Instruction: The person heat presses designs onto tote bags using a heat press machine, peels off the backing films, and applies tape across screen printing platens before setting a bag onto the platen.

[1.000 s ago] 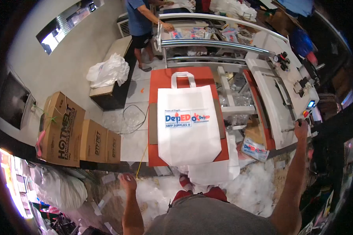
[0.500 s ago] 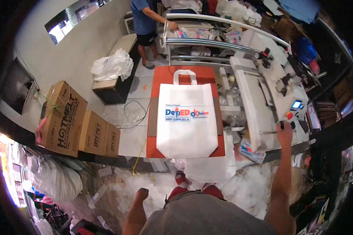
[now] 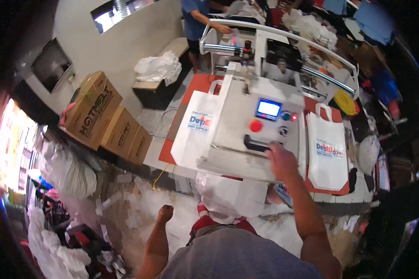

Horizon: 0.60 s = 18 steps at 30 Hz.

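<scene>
My right hand (image 3: 280,160) is wrapped around the black handle (image 3: 256,143) on the front of a white heat press head (image 3: 235,121). A lit screen (image 3: 268,109) and a red button (image 3: 255,125) sit behind the handle. The head partly covers a white printed tote bag (image 3: 188,146) on a red pad (image 3: 199,83). To the right, another printed tote bag (image 3: 328,162) lies flat on a second red pad (image 3: 310,104). My left hand (image 3: 165,213) hangs low in front of the bench, closed in a loose fist, with nothing visible in it.
Brown cartons (image 3: 95,111) stand at the left. A pile of white bags (image 3: 158,68) rests on a bench near the wall. Behind the press's metal rail (image 3: 328,80), another person's hand (image 3: 223,29) is near a printed packet. Plastic and scraps cover the floor.
My right hand has moved left with the press head, which now covers part of the left bag. The right bag has come into view. My left hand stays low and closed.
</scene>
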Motion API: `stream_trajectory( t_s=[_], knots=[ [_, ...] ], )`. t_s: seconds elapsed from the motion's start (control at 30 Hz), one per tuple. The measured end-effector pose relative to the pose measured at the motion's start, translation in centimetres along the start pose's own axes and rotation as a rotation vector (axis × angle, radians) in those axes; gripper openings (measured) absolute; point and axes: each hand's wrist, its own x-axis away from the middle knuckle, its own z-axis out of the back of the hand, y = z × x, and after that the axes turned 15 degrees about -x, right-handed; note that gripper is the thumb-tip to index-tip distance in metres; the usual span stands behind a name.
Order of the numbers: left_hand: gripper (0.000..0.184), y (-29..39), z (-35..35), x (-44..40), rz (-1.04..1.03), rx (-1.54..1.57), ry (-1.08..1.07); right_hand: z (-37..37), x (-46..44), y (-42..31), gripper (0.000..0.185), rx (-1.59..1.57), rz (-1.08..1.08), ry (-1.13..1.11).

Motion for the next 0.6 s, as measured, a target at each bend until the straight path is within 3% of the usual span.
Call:
stream_trajectory(
  t_s=[0.07, 0.1, 0.13, 0.2, 0.27, 0.33, 0.43, 0.5, 0.53, 0.6],
  knots=[
    [0.035, 2.7, -1.7, 3.9, 0.339, 0.193, -0.172, -1.9, -1.5, -0.8, 0.021, -0.077, 0.11, -0.001],
    [0.036, 1.7, -6.2, 6.0, 0.12, 0.005, 0.022, -2.6, -2.3, -1.4, 0.021, -0.087, 0.135, -0.013],
    [0.031, 6.1, -2.0, 8.8, 0.023, -0.143, -0.196, -3.3, -2.8, -2.2, 0.021, -0.094, 0.187, -0.006],
    [0.022, 9.4, -5.8, 13.5, 0.475, 0.221, -0.228, -4.5, -3.9, -3.2, 0.021, -0.111, 0.258, -0.014],
    [0.018, 11.2, -9.1, 18.7, 0.176, 0.022, -0.228, -5.7, -5.1, -4.1, 0.023, -0.112, 0.302, -0.042],
    [0.02, 13.6, -11.4, 24.0, 0.114, -0.047, -0.306, -6.6, -5.8, -5.6, 0.028, -0.085, 0.314, -0.047],
    [0.019, 14.3, -16.9, 30.9, 0.152, 0.086, -0.381, -7.9, -6.7, -6.6, 0.037, -0.1, 0.358, -0.034],
    [0.016, 14.7, -17.4, 37.4, 0.807, 1.043, -0.553, -8.6, -5.8, -6.6, 0.049, -0.199, 0.391, -0.032],
    [0.016, 15.1, -18.3, 38.7, 0.812, 1.051, -0.545, -8.4, -5.2, -6.5, 0.049, -0.202, 0.402, -0.037],
    [0.017, 16.9, -18.4, 40.0, 0.43, 0.426, -0.354, -7.7, -3.6, -5.9, 0.046, -0.23, 0.524, 0.034]
  ],
)
